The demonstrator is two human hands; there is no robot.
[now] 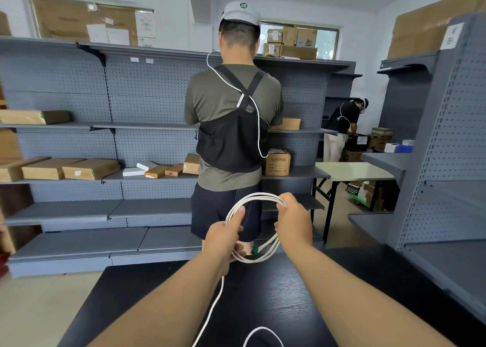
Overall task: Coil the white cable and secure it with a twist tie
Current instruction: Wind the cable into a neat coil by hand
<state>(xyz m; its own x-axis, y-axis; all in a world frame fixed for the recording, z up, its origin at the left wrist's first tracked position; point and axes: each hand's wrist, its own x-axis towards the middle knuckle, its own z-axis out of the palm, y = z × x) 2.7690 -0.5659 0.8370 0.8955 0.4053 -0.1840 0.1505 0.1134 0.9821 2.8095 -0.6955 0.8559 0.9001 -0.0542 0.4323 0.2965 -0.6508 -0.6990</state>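
The white cable (256, 196) is wound into a round coil of several loops, held upright above the far end of a black table (276, 299). My left hand (223, 239) grips the coil's left side with the thumb up along the loops. My right hand (293, 220) pinches the coil's upper right side. A loose tail of cable (210, 312) hangs from my left hand across the table toward me, ending in a small loop at the bottom edge. A small green item (254, 249) lies on the table behind the coil's bottom; I cannot tell what it is.
A person (231, 125) stands just beyond the table, back to me, facing grey pegboard shelves (147, 141) with cardboard boxes. More grey shelving (447, 162) stands close on the right. A second person (342, 131) bends over boxes at the far right, past a folding table (352, 171).
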